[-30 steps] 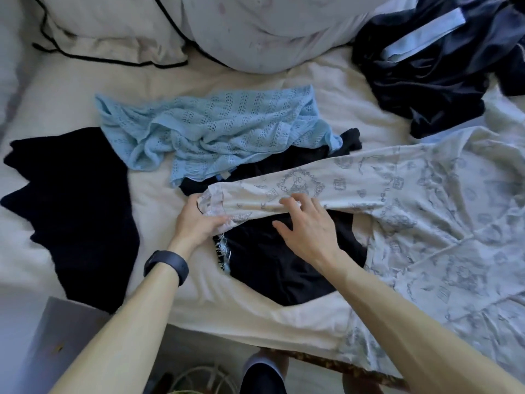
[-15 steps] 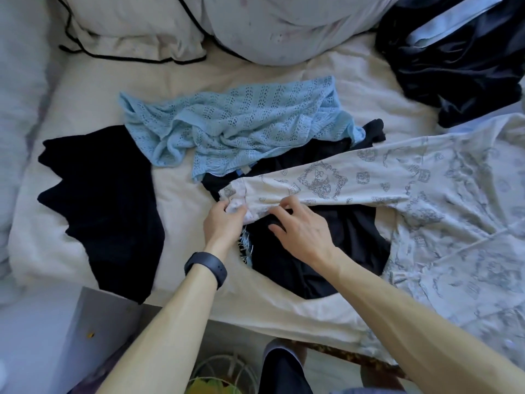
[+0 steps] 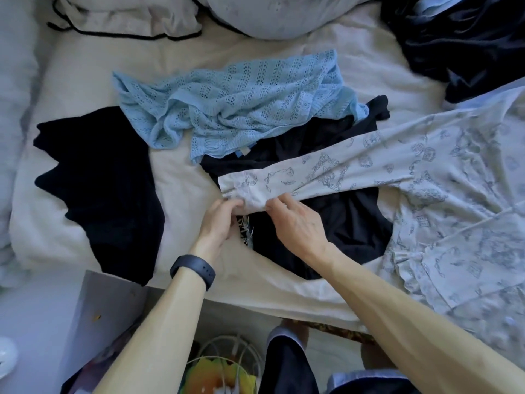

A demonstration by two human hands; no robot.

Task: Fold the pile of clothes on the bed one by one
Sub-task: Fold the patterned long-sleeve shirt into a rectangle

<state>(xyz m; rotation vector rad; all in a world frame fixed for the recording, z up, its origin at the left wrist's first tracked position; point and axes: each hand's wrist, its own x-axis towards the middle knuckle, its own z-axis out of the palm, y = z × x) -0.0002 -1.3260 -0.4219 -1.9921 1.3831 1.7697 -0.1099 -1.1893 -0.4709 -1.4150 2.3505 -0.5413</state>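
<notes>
One head-worn camera looks steeply down, close over the bed's (image 3: pixel 184 177) near edge

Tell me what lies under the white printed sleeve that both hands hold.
A black fabric garment lies under the white printed sleeve, spread on the cream bedsheet. A light blue knitted top covers its far edge; the strip beneath the sleeve is hidden.

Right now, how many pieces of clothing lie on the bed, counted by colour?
Light blue: 1, the knit top
White with print: 1, the printed garment
Black or dark: 3, the left piece, the middle piece and the heap at top right, counted as one
Total: 5
</notes>
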